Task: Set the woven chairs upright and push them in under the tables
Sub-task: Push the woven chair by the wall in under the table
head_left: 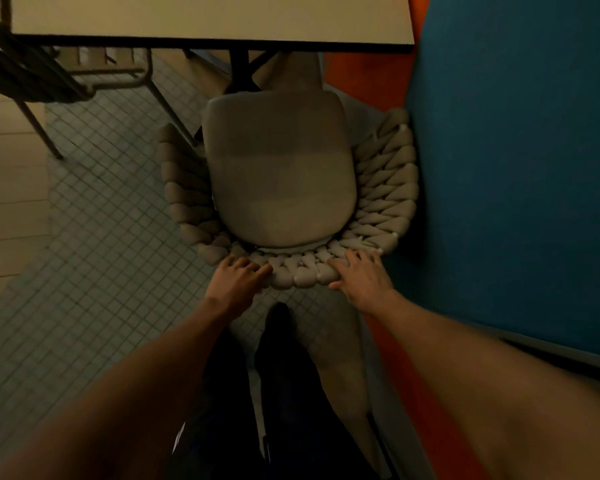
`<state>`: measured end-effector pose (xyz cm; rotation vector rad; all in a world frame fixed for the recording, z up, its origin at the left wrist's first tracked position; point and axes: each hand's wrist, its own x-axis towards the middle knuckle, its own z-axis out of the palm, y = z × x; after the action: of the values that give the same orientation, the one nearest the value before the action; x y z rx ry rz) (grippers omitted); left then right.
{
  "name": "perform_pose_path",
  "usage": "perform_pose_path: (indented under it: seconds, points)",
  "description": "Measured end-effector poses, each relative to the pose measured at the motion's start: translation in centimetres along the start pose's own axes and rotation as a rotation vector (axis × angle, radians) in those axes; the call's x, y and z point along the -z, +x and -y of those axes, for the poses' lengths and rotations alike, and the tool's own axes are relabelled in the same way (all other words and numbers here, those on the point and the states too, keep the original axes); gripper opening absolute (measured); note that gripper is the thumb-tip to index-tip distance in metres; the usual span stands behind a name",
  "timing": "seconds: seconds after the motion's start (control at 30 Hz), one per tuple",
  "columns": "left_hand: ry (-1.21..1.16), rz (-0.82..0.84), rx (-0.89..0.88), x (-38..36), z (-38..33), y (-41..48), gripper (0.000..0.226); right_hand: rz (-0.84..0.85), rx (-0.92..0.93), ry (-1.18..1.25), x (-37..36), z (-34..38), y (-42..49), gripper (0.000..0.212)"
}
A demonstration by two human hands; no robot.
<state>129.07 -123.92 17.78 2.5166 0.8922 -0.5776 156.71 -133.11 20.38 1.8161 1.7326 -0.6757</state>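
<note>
A woven chair point(385, 188) with a thick braided beige back and a grey seat cushion point(278, 168) stands upright below me, its front edge just at the table's near edge. The cream table point(208, 19) with a dark rim spans the top of the view. My left hand point(239, 278) grips the left part of the chair's back rim. My right hand point(361, 277) grips the right part of the same rim. Both sets of fingers curl over the braid.
A blue upholstered panel point(516, 168) with an orange strip point(426, 393) stands tight against the chair's right side. Another chair with a slatted seat and metal legs point(42, 81) sits at the upper left. The table's dark post point(239, 71) is under the top. Small-tiled floor point(101, 237) lies left.
</note>
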Motion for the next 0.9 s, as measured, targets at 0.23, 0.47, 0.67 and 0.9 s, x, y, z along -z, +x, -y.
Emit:
perform_pose_path:
  seconds: [0.23, 0.47, 0.67, 0.9]
  points:
    - [0.051, 0.033, -0.037, 0.3, 2.3, -1.0, 0.064, 0.077, 0.051, -0.010, -0.5, 1.1, 0.7, 0.061]
    - [0.089, -0.004, -0.021, 1.9, 3.8, -0.3, 0.066, 0.098, 0.078, 0.032, 0.5, 1.0, 2.8, 0.063]
    - [0.097, -0.022, -0.003, 3.5, 5.0, 2.0, 0.064, 0.058, 0.079, -0.017, 2.4, 0.0, 4.9, 0.062]
    - [0.096, -0.025, 0.045, 5.1, 7.0, 4.8, 0.071, 0.048, 0.087, -0.023, 4.5, -1.0, 7.9, 0.062]
